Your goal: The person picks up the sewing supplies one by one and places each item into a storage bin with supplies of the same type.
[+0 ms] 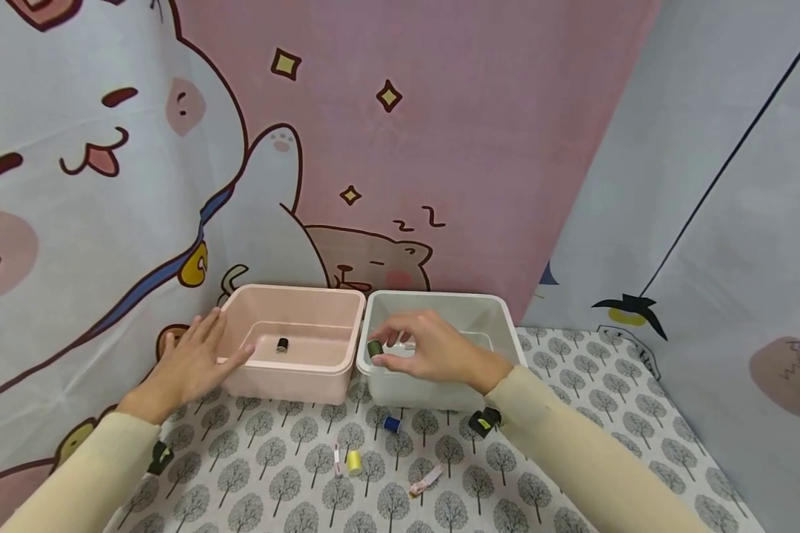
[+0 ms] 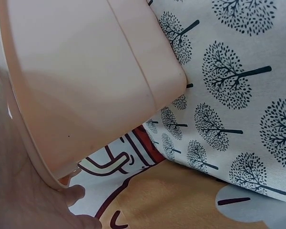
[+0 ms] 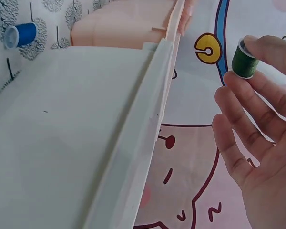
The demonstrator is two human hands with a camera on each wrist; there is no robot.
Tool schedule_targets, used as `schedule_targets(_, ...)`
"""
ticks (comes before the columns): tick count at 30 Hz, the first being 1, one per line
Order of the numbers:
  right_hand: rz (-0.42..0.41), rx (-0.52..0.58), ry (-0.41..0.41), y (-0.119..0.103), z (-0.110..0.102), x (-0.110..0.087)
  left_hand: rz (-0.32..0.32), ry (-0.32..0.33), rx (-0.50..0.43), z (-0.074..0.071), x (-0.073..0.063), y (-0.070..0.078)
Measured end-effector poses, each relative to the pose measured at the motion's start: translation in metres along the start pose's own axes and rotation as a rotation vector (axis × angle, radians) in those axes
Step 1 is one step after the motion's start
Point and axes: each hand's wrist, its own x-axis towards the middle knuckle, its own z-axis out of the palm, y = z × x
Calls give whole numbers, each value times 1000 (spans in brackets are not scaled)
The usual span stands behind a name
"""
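Note:
My right hand (image 1: 433, 346) pinches a green spool of thread (image 1: 375, 349) between thumb and fingertips, held over the left part of the white bin (image 1: 420, 389). In the right wrist view the spool (image 3: 244, 62) is above the bin's rim, its white end facing the thumb. My left hand (image 1: 190, 364) rests at the left rim of the pink bin (image 1: 287, 383), fingers straight and spread. A black spool of thread (image 1: 282, 345) lies inside the pink bin. Behind my right fingers, a small pale item (image 1: 408, 346) in the white bin is partly hidden.
In front of the bins, a blue spool (image 1: 392, 424), a yellow spool (image 1: 354, 463) and two small pinkish-white items, one thin (image 1: 337, 459) and one longer (image 1: 427, 481), lie on the tree-print cloth (image 1: 260, 474). A cartoon-print backdrop (image 1: 480, 163) stands close behind the bins.

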Motion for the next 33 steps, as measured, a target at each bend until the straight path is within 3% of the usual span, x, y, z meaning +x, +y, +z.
schedule_targets(16, 59, 0, -15, 12, 3, 53, 18, -1, -8, 2, -5, -2)
schedule_targets(33, 167, -51, -35, 25, 21, 101, 18, 2, 6, 0, -3, 0)
